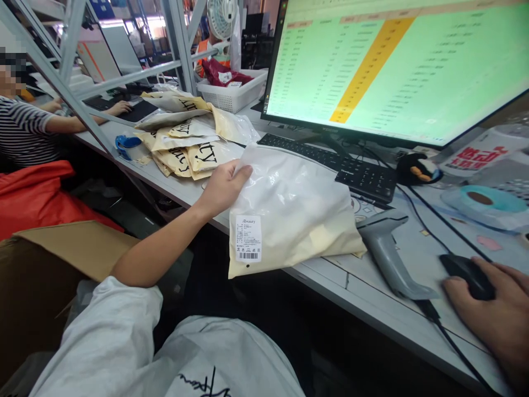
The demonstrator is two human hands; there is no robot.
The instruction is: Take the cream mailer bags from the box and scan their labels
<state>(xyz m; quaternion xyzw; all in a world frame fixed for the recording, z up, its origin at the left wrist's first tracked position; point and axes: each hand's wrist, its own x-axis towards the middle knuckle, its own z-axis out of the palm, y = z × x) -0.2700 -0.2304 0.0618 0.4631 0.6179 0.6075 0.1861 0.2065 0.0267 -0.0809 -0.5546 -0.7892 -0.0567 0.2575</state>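
Note:
My left hand (pixel 226 184) grips the upper left corner of a plastic garment bag (pixel 289 204), thumb on top. The bag is clear and whitish with pale yellow contents, and a white barcode label (pixel 248 239) shows at its lower left. It hangs partly over the front edge of the desk. At the far right my right hand (pixel 491 309) is closed around a black computer mouse (pixel 467 274). Between the bag and the mouse lies a grey barcode scanner (pixel 390 256), its head against the bag's right corner.
Several similar bags (pixel 185 132) are heaped on the desk to the left. Behind my bag are a black keyboard (pixel 367 173) and a large monitor (pixel 384 66). A white basket (pixel 235 94) stands behind. A cardboard box (pixel 74 248) is at lower left; another person's hand (pixel 119 108) is beyond.

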